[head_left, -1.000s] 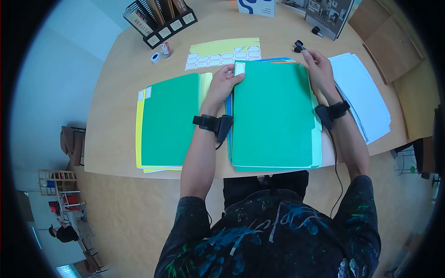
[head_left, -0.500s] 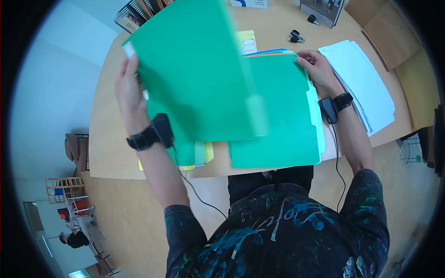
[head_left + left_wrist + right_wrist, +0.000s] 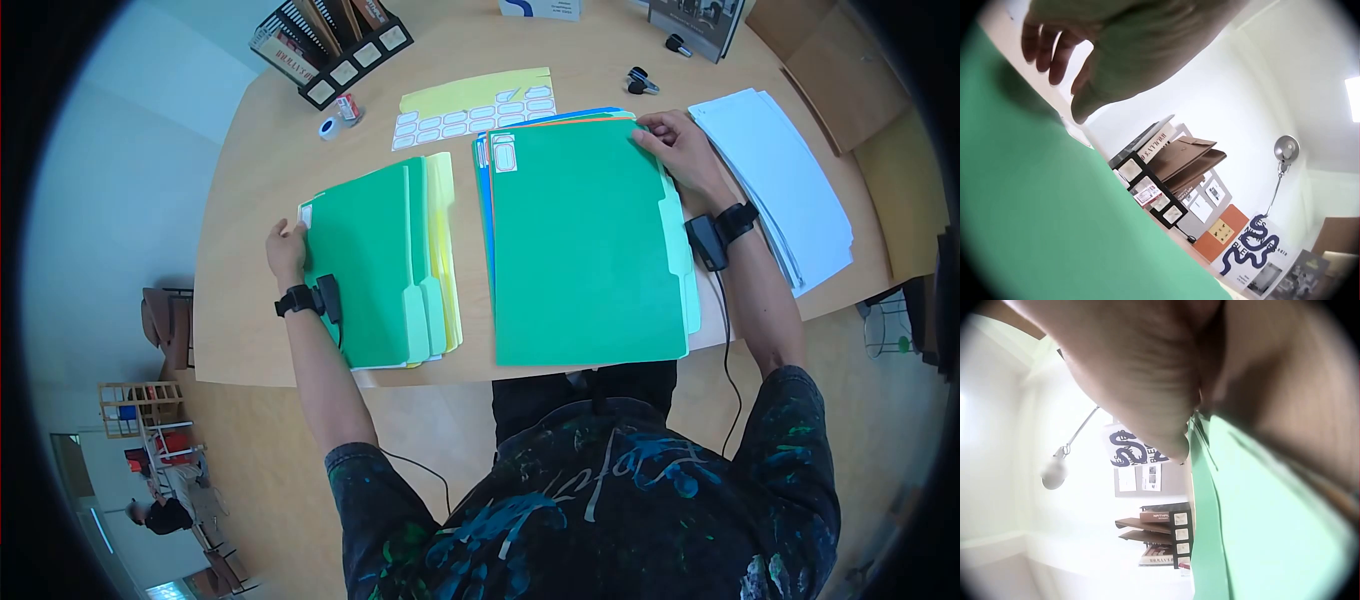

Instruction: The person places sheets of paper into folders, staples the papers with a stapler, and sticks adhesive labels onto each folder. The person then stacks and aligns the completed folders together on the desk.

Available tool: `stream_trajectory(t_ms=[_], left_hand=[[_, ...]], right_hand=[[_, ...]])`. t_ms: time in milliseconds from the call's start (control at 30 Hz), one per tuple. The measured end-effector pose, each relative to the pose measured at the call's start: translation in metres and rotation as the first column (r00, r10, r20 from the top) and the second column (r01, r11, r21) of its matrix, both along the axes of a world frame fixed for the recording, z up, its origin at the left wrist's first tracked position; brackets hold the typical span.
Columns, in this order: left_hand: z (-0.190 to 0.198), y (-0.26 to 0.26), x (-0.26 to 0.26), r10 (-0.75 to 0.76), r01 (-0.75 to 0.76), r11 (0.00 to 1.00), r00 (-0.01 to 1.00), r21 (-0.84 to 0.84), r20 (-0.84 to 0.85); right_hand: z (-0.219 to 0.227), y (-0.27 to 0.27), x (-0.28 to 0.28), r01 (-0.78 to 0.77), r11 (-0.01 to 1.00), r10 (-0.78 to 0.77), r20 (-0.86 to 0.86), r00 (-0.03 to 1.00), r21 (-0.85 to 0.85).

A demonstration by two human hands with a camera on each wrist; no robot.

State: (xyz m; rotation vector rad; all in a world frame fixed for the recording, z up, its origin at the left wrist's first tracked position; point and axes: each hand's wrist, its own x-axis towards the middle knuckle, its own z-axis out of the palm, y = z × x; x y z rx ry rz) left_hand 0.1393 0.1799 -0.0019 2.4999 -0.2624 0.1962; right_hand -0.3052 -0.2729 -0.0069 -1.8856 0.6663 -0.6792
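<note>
In the head view my left hand [image 3: 286, 250] is at the left edge of the left stack, beside a green file folder [image 3: 360, 260] with a white label. The left wrist view shows its fingers [image 3: 1063, 59] loosely bent and apart from the thumb, with nothing between them. Yellow folders [image 3: 441, 240] show from under the green ones. My right hand [image 3: 685, 150] pinches the upper right corner of the right stack, thumb over the top green folder [image 3: 590, 250]; its other fingers are largely hidden. A red-bordered label [image 3: 504, 154] sits at that folder's upper left corner.
Behind the stacks lies a label sheet [image 3: 470, 120]. White paper [image 3: 775, 190] is piled to the right. Black clips [image 3: 640, 82] and a tape roll [image 3: 329, 128] lie farther back, near a black book holder [image 3: 340, 70]. The table's front edge runs close below the folders.
My left hand lifted a green folder off the right stack, swung it left, laid it on the left stack and let go. The right hand stayed at the right stack's corner.
</note>
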Motion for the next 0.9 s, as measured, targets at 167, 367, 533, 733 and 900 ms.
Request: stream_trajectory(t_ms=[167, 367, 533, 733, 900], left_hand=[[0.02, -0.077, -0.032, -0.158, 0.152, 0.987, 0.972, 0.046, 0.173], [0.026, -0.214, -0.153, -0.657, 0.63, 0.753, 0.707, -0.191, -0.262], [0.019, -0.244, -0.192, -0.511, 0.531, 0.837, 0.844, 0.134, -0.162], [-0.006, -0.23, -0.173, -0.655, 0.528, 0.735, 0.714, -0.427, -0.245], [-0.006, -0.231, -0.18, -0.61, 0.54, 0.715, 0.792, -0.443, -0.018]], right_hand=[[0.006, 0.001, -0.001, -0.032, 0.994, 0.024, -0.085, 0.996, -0.102], [0.008, 0.003, 0.0, -0.025, 0.988, 0.007, -0.121, 0.993, -0.155], [0.012, 0.003, 0.0, -0.005, 0.951, -0.081, -0.264, 0.961, -0.309], [0.006, -0.002, -0.002, -0.043, 0.978, 0.006, -0.174, 0.985, -0.206], [0.009, 0.0, -0.005, -0.057, 0.965, 0.003, -0.207, 0.978, -0.256]])
